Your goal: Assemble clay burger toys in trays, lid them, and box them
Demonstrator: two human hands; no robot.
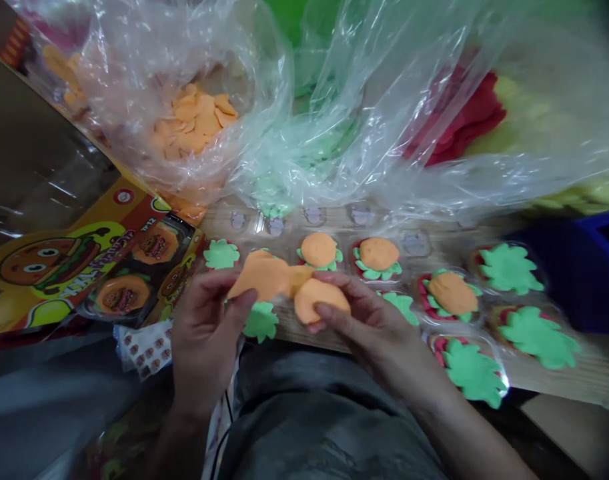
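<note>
My left hand (pixel 211 320) pinches flat, rounded orange pieces (pixel 264 275) between thumb and fingers. In my right hand (pixel 367 313) is a round orange disc (pixel 321 301), its thumb lying on top. A darker orange strip shows between the two hands; whether it joins the pieces, I cannot tell. Just beyond my hands sit clear plastic tubs holding red layers and frilly green leaf-shaped pieces. Orange discs, such as the disc (pixel 319 251) in the middle, top several of them. Others, like the tub with the green piece (pixel 509 267) at right, show green uppermost.
Clear plastic bags (pixel 384 120) spread across the back, holding orange pieces (pixel 199 117), green pieces and red pieces (pixel 464 123). A printed burger carton (pixel 84 267) stands at left, with a sticker sheet (pixel 147 350) below it. A dark blue bin (pixel 574 267) is at right.
</note>
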